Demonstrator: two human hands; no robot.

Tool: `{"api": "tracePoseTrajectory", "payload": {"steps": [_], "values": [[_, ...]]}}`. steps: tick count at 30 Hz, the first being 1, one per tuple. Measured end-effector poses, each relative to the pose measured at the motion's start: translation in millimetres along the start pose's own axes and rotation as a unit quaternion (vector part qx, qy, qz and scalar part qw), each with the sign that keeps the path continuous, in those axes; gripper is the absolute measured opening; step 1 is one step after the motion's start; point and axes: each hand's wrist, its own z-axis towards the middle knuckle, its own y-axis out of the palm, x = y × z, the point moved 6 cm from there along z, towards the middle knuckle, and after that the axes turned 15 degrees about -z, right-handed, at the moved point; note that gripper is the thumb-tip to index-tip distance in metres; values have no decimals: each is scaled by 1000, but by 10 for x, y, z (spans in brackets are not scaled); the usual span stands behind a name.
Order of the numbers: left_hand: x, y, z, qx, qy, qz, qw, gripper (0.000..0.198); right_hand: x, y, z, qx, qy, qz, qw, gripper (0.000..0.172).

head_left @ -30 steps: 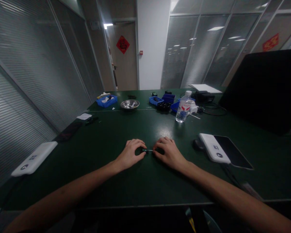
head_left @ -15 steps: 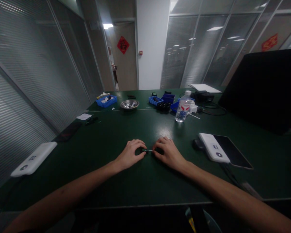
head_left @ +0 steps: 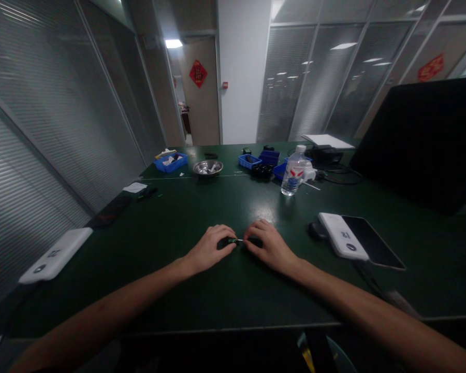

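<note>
Above the dark green table, my left hand (head_left: 208,252) pinches a small dark green piece (head_left: 232,240), perhaps a circuit board, between thumb and fingertips. My right hand (head_left: 271,248) is closed in a pinch just to the right of it. A thin, light, pin-like part (head_left: 240,240) spans the short gap between the two sets of fingertips. Its right end runs into my right fingertips, which hide it. The pieces are too small to name exactly.
A water bottle (head_left: 294,172) stands beyond my right hand. A metal bowl (head_left: 208,167) and blue trays (head_left: 171,162) with small parts sit farther back. White power banks (head_left: 56,255) lie at both sides, the right one on a phone (head_left: 375,243). A black monitor (head_left: 419,145) rises at right.
My left hand has shifted slightly to the right with the small green piece, narrowing the gap to my right hand. My right hand has barely moved.
</note>
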Motion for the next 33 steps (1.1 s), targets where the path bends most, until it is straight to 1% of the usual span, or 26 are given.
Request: {"api": "tracePoseTrajectory", "payload": {"steps": [8, 12, 16, 22, 29, 33], "values": [[45, 21, -3, -8, 6, 3, 1000, 26, -55, -37, -3, 20, -12, 40, 999, 5], [57, 50, -11, -27, 16, 21, 999, 26, -102, -53, -8, 26, -34, 38, 998, 4], [61, 88, -25, -48, 33, 34, 998, 26, -172, -70, -18, 26, -63, 61, 996, 2], [78, 122, -32, -69, 48, 43, 996, 27, -241, -84, -39, 19, -86, 76, 993, 5], [125, 115, -39, -68, 56, 51, 995, 25, -255, -83, -39, 12, -85, 77, 993, 6], [120, 101, -33, -47, 56, 33, 997, 32, -271, -105, -37, 16, -88, 79, 993, 7]]}}
